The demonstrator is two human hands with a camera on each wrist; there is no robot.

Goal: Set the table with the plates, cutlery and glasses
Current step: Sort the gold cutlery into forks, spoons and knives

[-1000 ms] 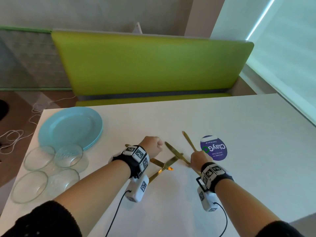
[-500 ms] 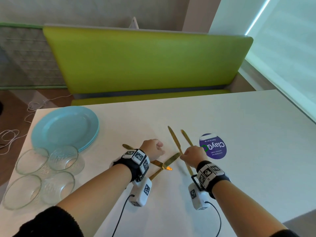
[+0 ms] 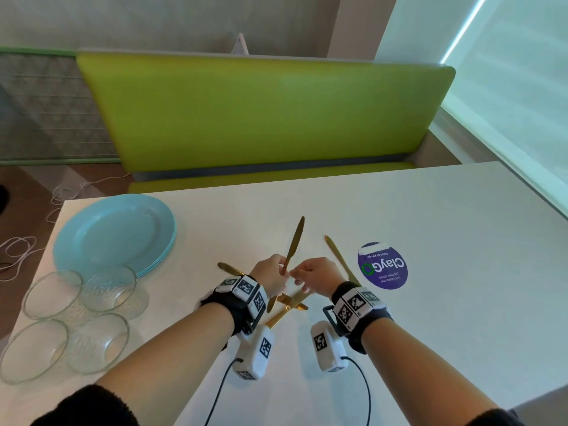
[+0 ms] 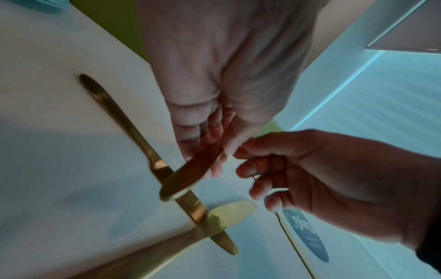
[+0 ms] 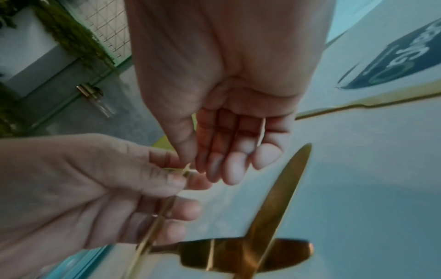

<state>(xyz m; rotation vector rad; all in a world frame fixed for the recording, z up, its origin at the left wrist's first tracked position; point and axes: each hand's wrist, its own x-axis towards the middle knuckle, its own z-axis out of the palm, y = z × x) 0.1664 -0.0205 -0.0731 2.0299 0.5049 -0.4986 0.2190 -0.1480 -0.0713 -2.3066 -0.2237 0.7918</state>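
Note:
A gold knife [image 3: 293, 241] stands tilted above the white table [image 3: 445, 318], blade pointing away from me. My left hand [image 3: 272, 276] grips its handle; in the left wrist view the handle end [image 4: 188, 171] sticks out below the curled fingers. My right hand [image 3: 309, 272] meets it from the right, thumb and forefinger pinching the same knife [image 5: 167, 203]. Under the hands two more gold pieces [image 3: 290, 305] lie crossed. Another gold knife [image 3: 338, 256] lies to the right. Stacked light-blue plates [image 3: 113, 235] sit at the far left, with several clear glass bowls [image 3: 52, 293] in front.
A round purple sticker [image 3: 382, 265] is on the table right of the cutlery. A green bench [image 3: 261, 112] runs along the far edge. White cable [image 3: 18, 250] lies on the floor at left. Wrist-camera cables [image 3: 367, 392] trail toward me.
The right hand lifted a knife off the table and swung it left and upright; the left hand came off the table and took hold of its handle.

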